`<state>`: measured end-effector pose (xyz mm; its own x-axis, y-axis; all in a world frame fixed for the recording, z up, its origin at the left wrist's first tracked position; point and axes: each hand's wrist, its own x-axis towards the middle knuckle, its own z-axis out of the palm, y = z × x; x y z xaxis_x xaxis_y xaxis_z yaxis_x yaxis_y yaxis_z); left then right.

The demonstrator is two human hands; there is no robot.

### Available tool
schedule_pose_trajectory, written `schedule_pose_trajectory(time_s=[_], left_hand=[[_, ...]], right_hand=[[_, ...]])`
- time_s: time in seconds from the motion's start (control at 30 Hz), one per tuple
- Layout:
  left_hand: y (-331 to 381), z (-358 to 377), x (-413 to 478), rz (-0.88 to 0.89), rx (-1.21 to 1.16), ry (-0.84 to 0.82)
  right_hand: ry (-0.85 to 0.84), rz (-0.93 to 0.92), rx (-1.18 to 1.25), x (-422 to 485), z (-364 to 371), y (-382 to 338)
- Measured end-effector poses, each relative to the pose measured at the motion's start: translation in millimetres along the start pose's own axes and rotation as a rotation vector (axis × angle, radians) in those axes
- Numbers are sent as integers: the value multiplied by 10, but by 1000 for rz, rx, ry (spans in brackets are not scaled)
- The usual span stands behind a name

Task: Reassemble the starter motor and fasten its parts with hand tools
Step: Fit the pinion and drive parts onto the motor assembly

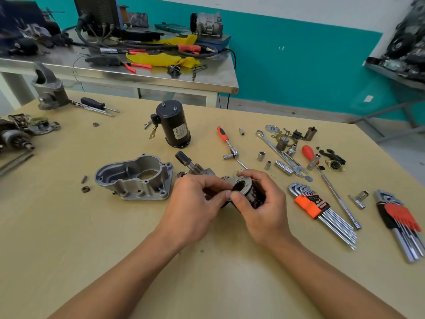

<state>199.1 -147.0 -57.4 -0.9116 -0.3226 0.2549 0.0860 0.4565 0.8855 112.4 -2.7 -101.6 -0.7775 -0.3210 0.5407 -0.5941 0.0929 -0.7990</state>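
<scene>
Small black cylindrical part w/ silver end plate (pixel 255 195) sits mid-bench, btwn both hands, low over the tan wooden bench (pixel 92 249); can't tell if it rests on it. Its open end tilts up toward the camera, prob. so bore and plate stay in sight while being lined up. Right grip (pixel 264 203) is wrapped round the black body, fingers curled over the top, thumb on the near rim: it steadies. Left grip (pixel 195 203) is closed to a thumb-and-forefinger pinch at the plate's near edge; anything smaller in the pinch is hidden. Grey cast-aluminium housing (pixel 135 178) lies just left, open side up, likely waiting its turn. Red-handled ratchet (pixel 226 141) and orange-holder hex key set (pixel 312 203) lie to the right, near but not in hand; fastening looks not yet begun.
</scene>
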Motion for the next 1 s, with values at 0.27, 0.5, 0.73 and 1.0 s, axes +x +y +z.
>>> schedule_pose_trajectory(time_s=[0.27,0.5,0.73,1.0], left_hand=[[-5,8,-14,31,24,3],[-5,0,1,87,37,-11],[11,2,1,136,53,-1],[25,3,-4,129,39,2]], right_hand=[[-65,80,73,27,-51,-44],[-115,127,169,59,-67,-125],[-123,174,236,94,-80,-175],[-124,187,221,104,-88,-204]])
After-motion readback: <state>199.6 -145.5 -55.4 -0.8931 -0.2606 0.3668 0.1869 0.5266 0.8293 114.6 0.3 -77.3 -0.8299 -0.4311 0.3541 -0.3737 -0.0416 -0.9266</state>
